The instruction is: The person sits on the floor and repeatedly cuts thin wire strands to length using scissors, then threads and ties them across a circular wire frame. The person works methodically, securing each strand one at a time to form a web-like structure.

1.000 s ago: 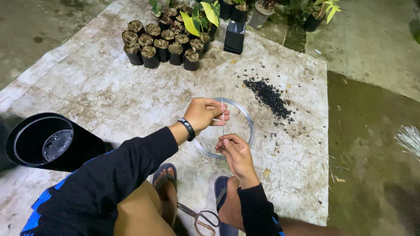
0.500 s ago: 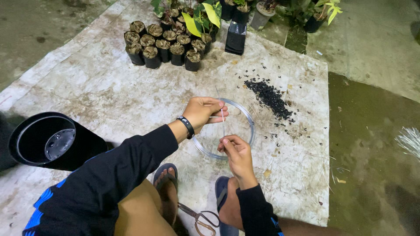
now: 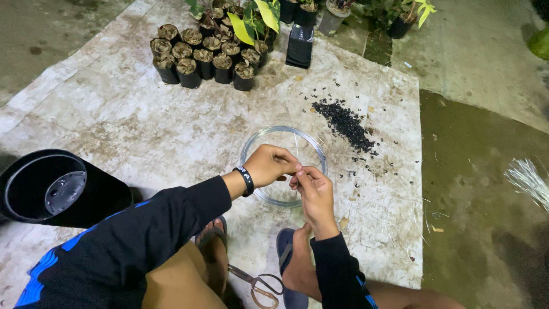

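Observation:
My left hand (image 3: 270, 164) and my right hand (image 3: 311, 191) meet fingertip to fingertip over a clear ring-shaped plastic piece (image 3: 284, 165) lying on the ground. A thin clear strand (image 3: 297, 150) runs up from between the fingers; both hands pinch it. My left wrist wears a black band (image 3: 245, 180). Both sleeves are black, the left with blue stripes. What lies under the fingers is hidden.
A big black pot (image 3: 57, 189) lies on its side at left. Several small black soil-filled nursery bags (image 3: 203, 57) stand at the back. A dark granule pile (image 3: 346, 123) lies right of the ring. Scissors (image 3: 257, 283) rest between my sandalled feet. White strands (image 3: 529, 180) lie far right.
My two hands have drawn together over the ring: the right hand moved up toward the left, and the fingertips now touch around the strand.

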